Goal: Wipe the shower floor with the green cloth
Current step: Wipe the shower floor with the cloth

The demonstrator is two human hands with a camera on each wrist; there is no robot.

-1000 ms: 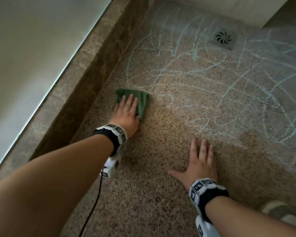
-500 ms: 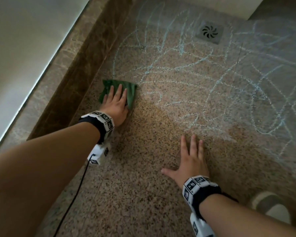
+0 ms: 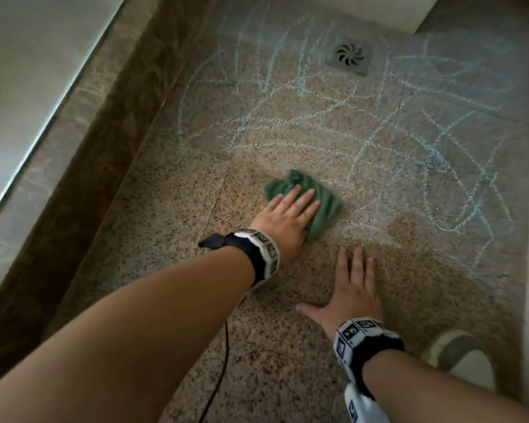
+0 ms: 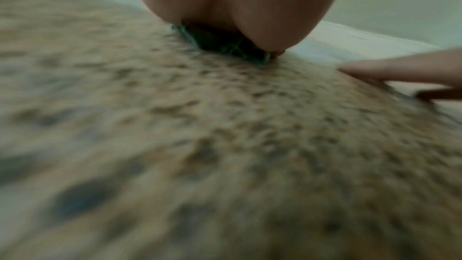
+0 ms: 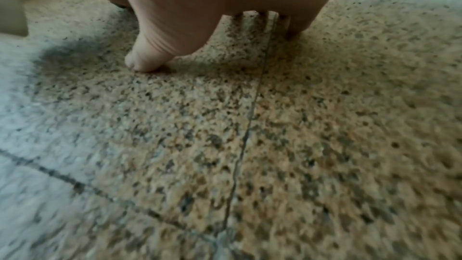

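Your left hand [image 3: 283, 222] is flat on the green cloth [image 3: 306, 196], fingers [image 3: 306, 201] straight and close together, pressing it down rather than gripping it. The cloth sits bunched on the shower floor [image 3: 165, 239] about mid-scene, right at the near edge of the pale chalky scribbles [image 3: 287, 117]. Your right hand [image 3: 353, 293] is planted just near and right of it, fingers spread flat on the stone, holding nothing, basically propping you up.

My take on doing this bit well: the near part of the floor looks clean and nearly everything from the cloth out to the drain [image 3: 350, 58] is still marked, so you're early on. Keep the palm weight over the middle of the cloth so it doesn't roll up under your fingers. It's already crumpled, and a flatter cloth would cover more per pass. Work in overlapping strokes left to right, then shift farther out, so no thin lines get left between passes. The stone is speckled and rough-looking, so the marks may need firm pressure and a second go. Also watch the dark curb [image 3: 113, 148] on the left; marks run close to it, so tuck the cloth edge in there.
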